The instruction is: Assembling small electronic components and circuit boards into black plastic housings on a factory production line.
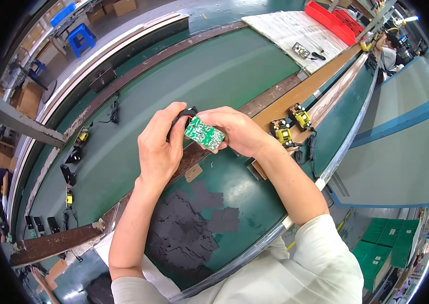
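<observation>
Above the near edge of the conveyor, my left hand (158,144) is closed around a black plastic housing (178,120), mostly hidden by the fingers. My right hand (239,133) grips a green circuit board (205,135) by its right end, with the soldered side facing up. A short red wire shows between the board and the housing. Below my hands, a pile of thin black sheets (181,235) covers part of the green worktop (255,202). To the right of my right hand, two circuit boards with yellow transformers (281,133) rest on a wooden ledge.
The green conveyor belt (194,76) carries black housings (67,175), yellow-topped boards and coiled cables on the left. A red tray (332,23) and a white board (290,30) are at the far right. Green bins (376,253) stand at lower right. Other people work at both sides.
</observation>
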Tool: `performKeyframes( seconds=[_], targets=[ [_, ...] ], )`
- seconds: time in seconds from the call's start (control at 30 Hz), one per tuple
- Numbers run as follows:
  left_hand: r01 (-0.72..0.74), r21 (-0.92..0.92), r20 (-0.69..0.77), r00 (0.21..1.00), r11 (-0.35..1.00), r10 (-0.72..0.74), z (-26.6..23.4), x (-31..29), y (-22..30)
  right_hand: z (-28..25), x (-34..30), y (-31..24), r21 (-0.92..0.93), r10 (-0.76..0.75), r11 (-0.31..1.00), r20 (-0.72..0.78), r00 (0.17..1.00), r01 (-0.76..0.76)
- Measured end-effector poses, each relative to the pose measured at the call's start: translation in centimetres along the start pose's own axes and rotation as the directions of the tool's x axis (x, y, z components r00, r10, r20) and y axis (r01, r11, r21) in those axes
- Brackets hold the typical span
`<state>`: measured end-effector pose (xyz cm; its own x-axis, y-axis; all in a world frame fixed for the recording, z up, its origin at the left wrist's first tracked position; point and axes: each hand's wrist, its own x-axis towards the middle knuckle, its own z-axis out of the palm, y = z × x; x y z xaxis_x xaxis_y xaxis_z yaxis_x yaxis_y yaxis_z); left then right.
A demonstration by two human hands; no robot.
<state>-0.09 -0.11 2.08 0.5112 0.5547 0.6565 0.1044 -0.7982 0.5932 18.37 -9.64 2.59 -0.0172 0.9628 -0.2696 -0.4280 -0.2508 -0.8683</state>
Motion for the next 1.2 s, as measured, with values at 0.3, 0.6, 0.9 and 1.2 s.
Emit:
performKeyframes(
  seconds=[0.3,0.6,0.9,1.2],
  targets=[
    [-0.008,-0.039,-0.041,0.999,0.999,0.006,-0.2,0.1,0.1,-0.1,0.0,0.0,-0.003,-0.018,1.0,0.042,0.999,0.018],
    [-0.018,0.016,-0.006,1.0,1.0,0.018,-0.9,0.2,0.1,1.0,-0.3,-0.6,-0.142,-0.019,0.99,-0.023,1.0,0.015],
    [0.106,0.024,0.02,0.994,0.994,-0.107,0.1,-0.5,-0.8,4.3,-0.4,1.4,-0.826,-0.666,0.481,-0.126,0.735,0.295],
    [0.517,-0.47,0.251,0.855,0.715,-0.453,1.0,-1.6,1.3,3.6,0.3,1.8,-0.851,-0.765,0.435,-0.178,0.619,0.294]
  ],
)
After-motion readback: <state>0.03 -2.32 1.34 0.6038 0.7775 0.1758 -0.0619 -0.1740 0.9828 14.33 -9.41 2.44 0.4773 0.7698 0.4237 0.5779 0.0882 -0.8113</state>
